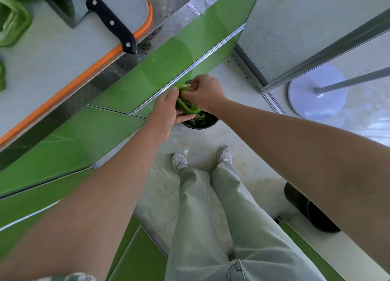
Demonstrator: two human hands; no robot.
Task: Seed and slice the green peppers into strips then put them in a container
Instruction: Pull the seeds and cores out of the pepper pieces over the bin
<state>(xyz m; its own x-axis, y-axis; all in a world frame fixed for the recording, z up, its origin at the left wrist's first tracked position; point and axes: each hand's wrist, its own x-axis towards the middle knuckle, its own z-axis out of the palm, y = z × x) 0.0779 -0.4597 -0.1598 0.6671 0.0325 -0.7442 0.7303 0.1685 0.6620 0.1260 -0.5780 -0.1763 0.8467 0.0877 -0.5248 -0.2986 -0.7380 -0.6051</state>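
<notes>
Green pepper piece (185, 104) sits low down between your two hands, right over a black bin (203, 123) on the floor. Your left hand (166, 112) curls round it from the side. Your right hand (205, 93) pinches its top end, and the fingers hide what they pick at. Your hands cover most of the bin, so only its near rim and some small green bits show. Up on the table, a knife (111, 22) lies on the cutting board (52, 55), its blade cut off by the edge. More pepper pieces (14, 21) are cut off too.
</notes>
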